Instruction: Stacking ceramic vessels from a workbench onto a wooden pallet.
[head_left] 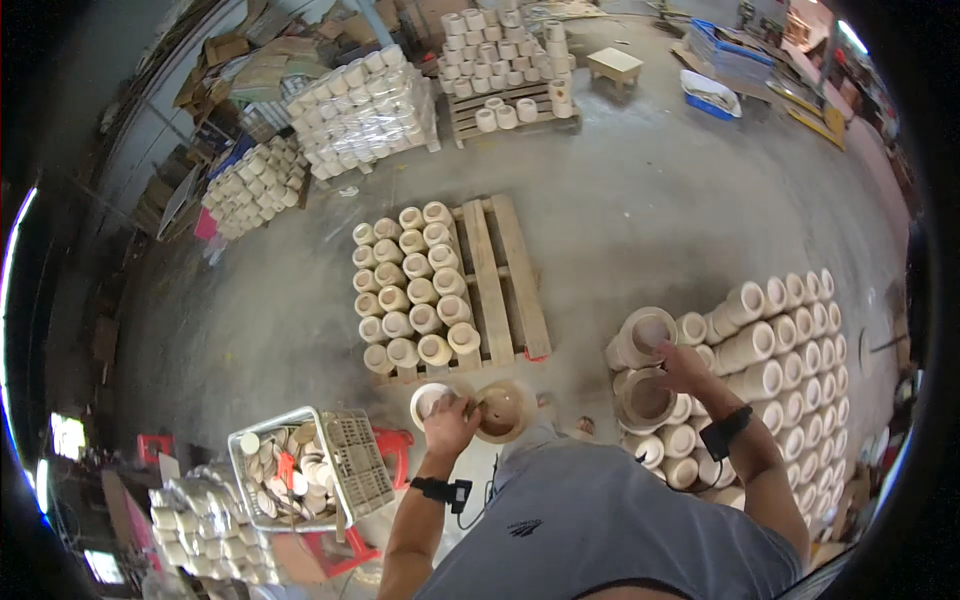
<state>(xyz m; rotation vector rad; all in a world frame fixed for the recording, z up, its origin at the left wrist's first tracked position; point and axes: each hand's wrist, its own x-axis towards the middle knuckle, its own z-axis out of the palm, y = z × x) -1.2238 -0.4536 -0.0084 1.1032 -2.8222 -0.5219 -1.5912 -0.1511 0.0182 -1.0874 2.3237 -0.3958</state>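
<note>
Two pale, round clay pots stand side by side just in front of me: a whiter pot (pixel 420 404) on the left and a tan pot (pixel 515 412) on the right. My left hand (pixel 450 427) bends over the whiter pot's rim, its fingertips close to the tan one. On the right, two wider pots sit atop stacked pots, a far wide pot (pixel 628 345) and a near wide pot (pixel 632 400). My right hand (pixel 686 370) grips where their rims meet, fingers curled at the far one's edge. Some fingertips are hidden inside the rims.
Ahead lies a wooden pallet (pixel 515 270) with rows of pots (pixel 420 290) on its left part. Stacked pots (pixel 790 390) fill the right side. A crate (pixel 355 465) of flat discs stands at left by a red stool (pixel 395 445). Wrapped pots (pixel 365 115) stand farther off.
</note>
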